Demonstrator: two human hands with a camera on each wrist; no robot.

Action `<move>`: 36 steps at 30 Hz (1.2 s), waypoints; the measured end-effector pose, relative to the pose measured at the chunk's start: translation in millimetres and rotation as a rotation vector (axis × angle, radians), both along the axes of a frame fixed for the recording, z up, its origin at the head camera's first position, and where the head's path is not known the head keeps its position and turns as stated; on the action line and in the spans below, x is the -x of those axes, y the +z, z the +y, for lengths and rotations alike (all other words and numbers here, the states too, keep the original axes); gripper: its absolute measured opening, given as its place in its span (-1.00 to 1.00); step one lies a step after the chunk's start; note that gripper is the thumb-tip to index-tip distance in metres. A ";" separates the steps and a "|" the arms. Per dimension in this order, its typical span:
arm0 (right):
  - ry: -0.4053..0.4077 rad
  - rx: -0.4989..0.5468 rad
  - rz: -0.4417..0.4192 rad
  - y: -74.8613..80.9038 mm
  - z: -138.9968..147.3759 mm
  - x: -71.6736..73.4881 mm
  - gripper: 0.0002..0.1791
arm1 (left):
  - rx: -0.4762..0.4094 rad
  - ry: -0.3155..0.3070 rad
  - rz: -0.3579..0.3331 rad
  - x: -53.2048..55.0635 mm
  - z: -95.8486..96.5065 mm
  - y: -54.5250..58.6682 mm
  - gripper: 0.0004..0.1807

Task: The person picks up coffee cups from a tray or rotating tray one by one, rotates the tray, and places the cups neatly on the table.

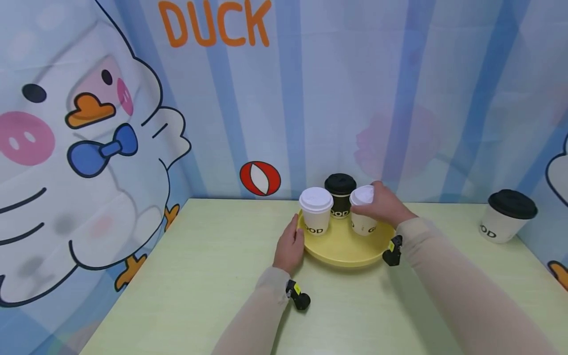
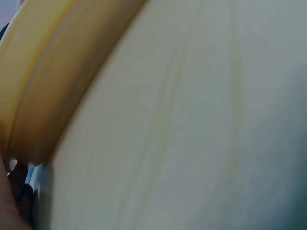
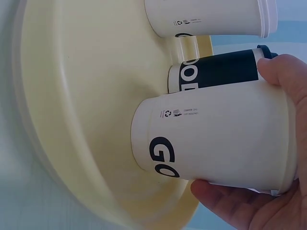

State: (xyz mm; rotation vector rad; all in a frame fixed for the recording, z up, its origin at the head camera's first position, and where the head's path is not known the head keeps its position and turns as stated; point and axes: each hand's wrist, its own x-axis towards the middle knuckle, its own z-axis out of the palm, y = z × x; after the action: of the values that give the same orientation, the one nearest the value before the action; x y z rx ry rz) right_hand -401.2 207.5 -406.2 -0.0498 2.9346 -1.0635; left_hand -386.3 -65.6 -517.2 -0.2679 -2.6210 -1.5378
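Observation:
A round yellow tray [image 1: 341, 251] sits on the table with three lidded paper cups on it. At its left rim my left hand [image 1: 289, 245] grips the edge, with the thumb on the near side; the left wrist view shows little more than the tray's side [image 2: 72, 81] and a few fingers in the corner. My right hand [image 1: 385, 203] holds the right-hand white cup [image 3: 216, 139] near its white lid, fingers on one side and thumb on the other. Beside it stand a white cup with a white lid [image 1: 316, 209] and a black cup with a black lid [image 1: 340, 192].
Off to the right, a white cup with a black lid [image 1: 508, 217] stands on the pale table [image 1: 222, 246], near the side wall. Behind the tray hangs a printed duck backdrop [image 1: 310, 98], close to the table's back edge.

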 end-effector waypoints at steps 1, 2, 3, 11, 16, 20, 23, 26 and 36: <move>-0.003 0.000 -0.002 0.4 -0.5 -0.1 0.15 | -0.003 0.000 0.002 0.1 -0.3 0.2 -0.39; -0.002 0.001 -0.002 0.6 -0.5 -0.1 0.15 | -0.003 0.002 0.003 0.1 -0.5 0.1 -0.39; 0.000 0.003 -0.003 0.8 -0.6 -0.1 0.14 | -0.003 0.003 0.002 0.1 -0.6 0.3 -0.39; 0.049 0.005 0.026 7.9 6.6 -1.0 0.14 | -0.004 0.000 -0.015 -1.4 3.1 2.6 -0.39; 0.027 -0.012 0.027 38.2 21.4 -4.1 0.27 | -0.009 0.003 -0.013 -3.4 4.2 0.1 -0.39; -0.020 -0.020 0.021 70.5 41.4 -6.4 0.33 | -0.008 0.005 0.001 -2.3 1.1 1.7 -0.39; -0.037 -0.028 0.045 87.4 61.1 -9.6 0.31 | -0.013 0.011 0.003 -0.2 -0.4 2.6 -0.38; -0.041 -0.027 0.065 98.6 81.3 -13.8 0.25 | -0.015 0.019 0.000 3.0 -0.5 2.5 -0.38; -0.063 -0.048 0.020 99.2 149.2 -37.5 0.27 | -0.015 0.007 -0.003 -0.9 2.6 2.3 -0.39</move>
State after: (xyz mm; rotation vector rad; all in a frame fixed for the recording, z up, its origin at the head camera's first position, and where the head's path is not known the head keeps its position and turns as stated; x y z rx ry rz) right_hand -363.7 356.7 -307.0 0.0327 2.9965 -1.0056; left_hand -385.3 -63.0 -514.9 -0.2554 -2.6089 -1.5557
